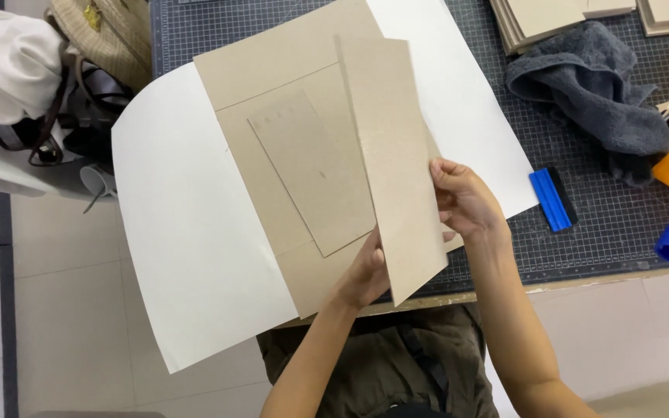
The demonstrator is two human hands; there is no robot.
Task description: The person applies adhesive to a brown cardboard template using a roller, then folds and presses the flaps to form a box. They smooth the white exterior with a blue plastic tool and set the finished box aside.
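I see my left hand [365, 275] and my right hand [462, 201] both pinching a long strip of grey board [392, 155], one on each edge, so it stays steady. It hangs just above the bigger brown boards [288, 70] lying on the white paper [187, 232], over the cutting mat [621, 224].
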